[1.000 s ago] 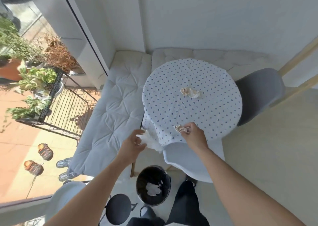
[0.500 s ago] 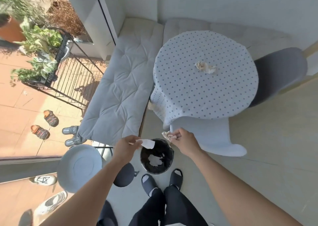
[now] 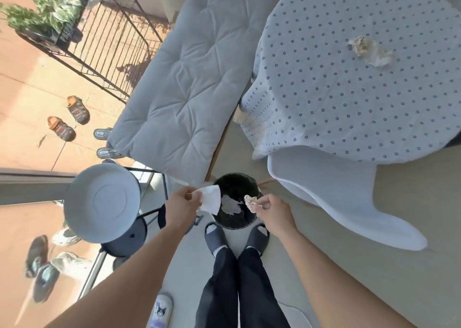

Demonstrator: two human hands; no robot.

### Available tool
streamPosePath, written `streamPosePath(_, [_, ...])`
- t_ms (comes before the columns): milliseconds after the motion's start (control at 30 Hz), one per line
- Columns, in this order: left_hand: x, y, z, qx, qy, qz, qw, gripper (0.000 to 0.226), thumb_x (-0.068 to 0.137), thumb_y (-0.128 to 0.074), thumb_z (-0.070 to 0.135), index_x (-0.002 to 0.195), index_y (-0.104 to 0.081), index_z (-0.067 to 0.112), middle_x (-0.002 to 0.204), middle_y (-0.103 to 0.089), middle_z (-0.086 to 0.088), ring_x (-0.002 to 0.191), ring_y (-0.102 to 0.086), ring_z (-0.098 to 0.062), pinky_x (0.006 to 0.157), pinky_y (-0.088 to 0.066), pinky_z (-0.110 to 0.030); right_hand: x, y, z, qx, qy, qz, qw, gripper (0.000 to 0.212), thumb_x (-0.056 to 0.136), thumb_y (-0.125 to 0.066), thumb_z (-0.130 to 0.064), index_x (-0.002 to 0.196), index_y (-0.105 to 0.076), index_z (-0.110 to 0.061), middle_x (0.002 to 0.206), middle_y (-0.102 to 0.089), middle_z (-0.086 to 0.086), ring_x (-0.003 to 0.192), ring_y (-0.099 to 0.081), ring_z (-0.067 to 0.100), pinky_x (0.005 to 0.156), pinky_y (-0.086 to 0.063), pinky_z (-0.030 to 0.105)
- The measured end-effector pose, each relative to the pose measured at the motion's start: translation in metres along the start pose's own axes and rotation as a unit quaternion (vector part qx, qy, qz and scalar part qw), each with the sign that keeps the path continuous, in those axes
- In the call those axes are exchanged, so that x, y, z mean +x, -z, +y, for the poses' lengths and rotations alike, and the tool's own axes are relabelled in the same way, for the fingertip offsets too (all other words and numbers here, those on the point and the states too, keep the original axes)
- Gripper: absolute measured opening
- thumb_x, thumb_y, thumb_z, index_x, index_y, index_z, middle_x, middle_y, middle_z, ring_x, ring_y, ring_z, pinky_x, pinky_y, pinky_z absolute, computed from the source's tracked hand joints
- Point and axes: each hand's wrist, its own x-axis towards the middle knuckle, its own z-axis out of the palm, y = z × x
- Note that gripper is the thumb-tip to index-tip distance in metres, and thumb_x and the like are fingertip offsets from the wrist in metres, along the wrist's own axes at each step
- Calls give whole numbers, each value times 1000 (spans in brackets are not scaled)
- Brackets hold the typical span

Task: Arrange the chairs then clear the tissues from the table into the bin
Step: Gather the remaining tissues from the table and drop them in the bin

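- Head view: the bin (image 3: 234, 203) stands on the floor directly in front of the person's feet, open mouth up, with a white scrap already lying inside.
- Both hands hover over the bin mouth. The left hand (image 3: 183, 209) is at the left rim, the right hand (image 3: 270, 209) at the right rim; neither is clearly nearer.
- Left hand: fingers pinched shut on a flat white tissue (image 3: 210, 200), which hangs over the left part of the opening.
- Right hand: fingers closed on a crumpled tissue (image 3: 250, 202), held just inside the right rim.
- Judgement: the drop needs only a release; both loads already sit above the opening.
- One more tissue wad (image 3: 370, 50) lies on the table (image 3: 324, 103), ahead and to the right, well apart from both hands. The right hand is on its side.
- A white chair (image 3: 336, 198) sits tucked at the table edge, between bin and table.
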Motion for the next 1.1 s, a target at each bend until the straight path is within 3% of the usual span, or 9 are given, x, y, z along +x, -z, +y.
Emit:
streamPosePath(133, [19,-23,-24,0,28,-27,999,12,97,-65,30,99,-76,26,87,-79,2,81,-77,-20,60,-55,-25,25,-28,22,-20,-22,-18,999,9,92,-74,-30,98,-71,-25,97,-73,-8,81,-63,-4,58,-43,8])
streamPosePath(267, [40,-46,-43,19,36,-50,998,12,95,-67,30,101,-77,27,89,-79,4,87,-76,-20,76,-60,-34,46,-50,39,-25,-30,-22,999,7,92,-72,-27,98,-72,-24,99,-74,-7,81,-61,-5,58,-43,6])
streamPosePath(600, [77,-93,-75,41,69,-76,994,11,93,-68,27,98,-73,36,92,-79,5,86,-75,-22,78,-66,-45,86,-86,70,-14,-35,-14,999,11,93,-70,-35,97,-70,-24,97,-74,-8,87,-67,8,62,-44,16])
streamPosePath(700, [86,-105,-80,-7,86,-151,985,24,93,-73,29,116,-72,36,102,-79,2,95,-76,-22,89,-65,-46,91,-93,75,-8,-35,-4,999,14,96,-68,-35,99,-70,-22,102,-73,-7,97,-68,15,79,-55,29])
streamPosePath(767, [86,-111,-82,-35,111,-225,967,51,93,-79,30,141,-61,30,122,-75,0,108,-74,-22,93,-63,-41,92,-95,78,-21,-30,-1,999,15,97,-67,-34,104,-70,-20,110,-73,-6,105,-67,16,89,-54,32])
streamPosePath(833, [84,-114,-82,-21,126,-258,958,67,93,-80,29,152,-50,27,139,-67,-2,120,-68,-23,94,-60,-36,92,-95,81,-31,-26,0,999,18,99,-67,-32,109,-71,-18,115,-73,-3,109,-66,17,94,-53,33])
streamPosePath(933, [79,-113,-81,14,117,-253,960,64,95,-77,28,153,-50,25,142,-65,-3,123,-67,-24,103,-58,-42,87,-93,81,-42,-30,-7,999,25,99,-66,-31,118,-69,-16,121,-72,0,113,-66,22,97,-54,38])
streamPosePath(1100, [68,-100,-69,65,71,-235,967,49,99,-68,31,147,-57,24,130,-72,1,108,-72,-19,94,-60,-36,73,-81,69,-35,-23,-5,999,24,99,-64,-31,120,-68,-18,122,-71,0,109,-67,21,95,-55,37])
